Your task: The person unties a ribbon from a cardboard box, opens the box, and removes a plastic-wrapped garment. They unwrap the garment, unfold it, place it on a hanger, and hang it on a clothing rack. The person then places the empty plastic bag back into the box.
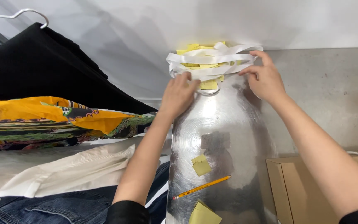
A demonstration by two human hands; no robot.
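A pile of white paper strips (pixel 212 60) and yellow paper slips (pixel 208 84) lies at the far end of a shiny metal surface (pixel 224 124). My left hand (pixel 178 93) rests with fingers curled on the near left edge of the pile, touching the white strips. My right hand (pixel 264 78) pinches the right end of the white strips between thumb and fingers. Nearer to me on the metal lie a small yellow slip (pixel 201 165), a yellow pencil (pixel 201 187) and another yellow slip (pixel 204 213).
Clothes hang on a rail at left: a black garment (pixel 38 66) on a hanger, a yellow patterned one (pixel 54 116), a white one (pixel 54 170) and denim (pixel 30 209). A cardboard box (pixel 295 186) stands at lower right. A white wall is behind.
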